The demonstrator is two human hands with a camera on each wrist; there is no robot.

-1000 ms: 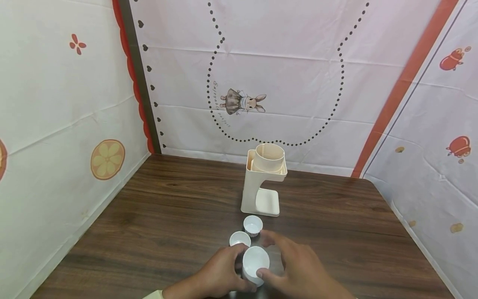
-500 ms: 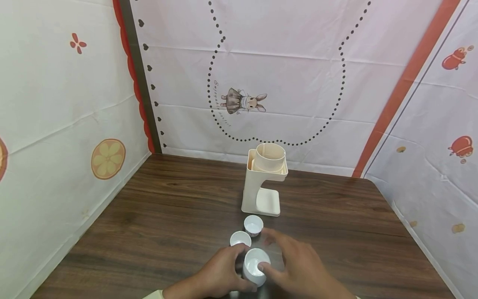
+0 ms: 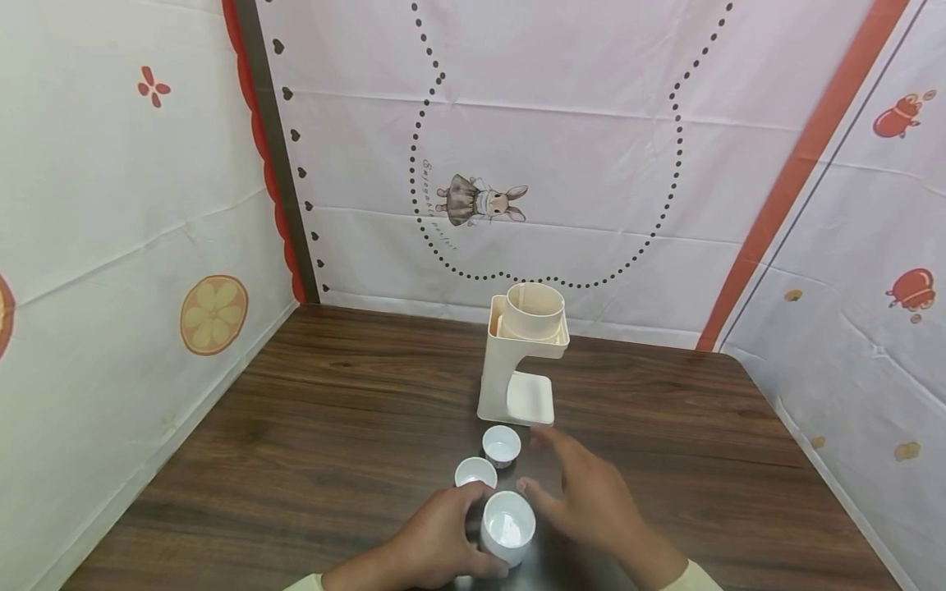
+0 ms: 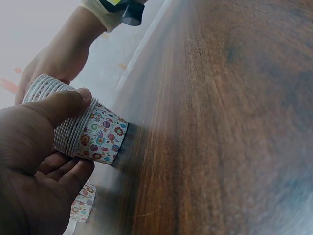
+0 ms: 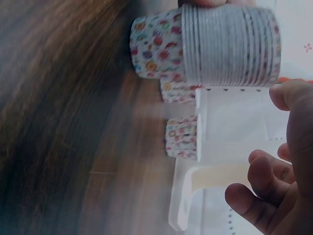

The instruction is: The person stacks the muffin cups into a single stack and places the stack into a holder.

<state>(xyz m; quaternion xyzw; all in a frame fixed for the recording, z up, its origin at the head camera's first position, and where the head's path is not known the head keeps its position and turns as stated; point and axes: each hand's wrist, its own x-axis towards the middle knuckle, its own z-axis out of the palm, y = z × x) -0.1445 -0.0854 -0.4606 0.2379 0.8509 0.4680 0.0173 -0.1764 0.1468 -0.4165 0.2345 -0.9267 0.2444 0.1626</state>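
Note:
My left hand point(image 3: 436, 538) grips a nested stack of paper baking cups point(image 3: 508, 525), its thumb and fingers curled round the side. The cups are white inside, with a colourful floral print outside, plain on the lowest cup point(image 4: 105, 134) in the left wrist view. Just right of the stack is my right hand point(image 3: 591, 497), fingers spread and holding nothing. Its thumb lies close to the top rim; whether they touch I cannot tell. Two single baking cups stand upright beyond the stack, a nearer one point(image 3: 475, 471) and a farther one point(image 3: 502, 446).
A cream plastic stand point(image 3: 498, 377) with a round, open-topped holder point(image 3: 534, 312) on top and a flat base stands behind the cups. The dark wood-grain table point(image 3: 332, 427) meets printed cloth walls at its back and sides.
My right thumb has left the stack's top rim, where it reached over the opening. The right hand has moved right and forward, away from the stack. The left hand keeps its grip.

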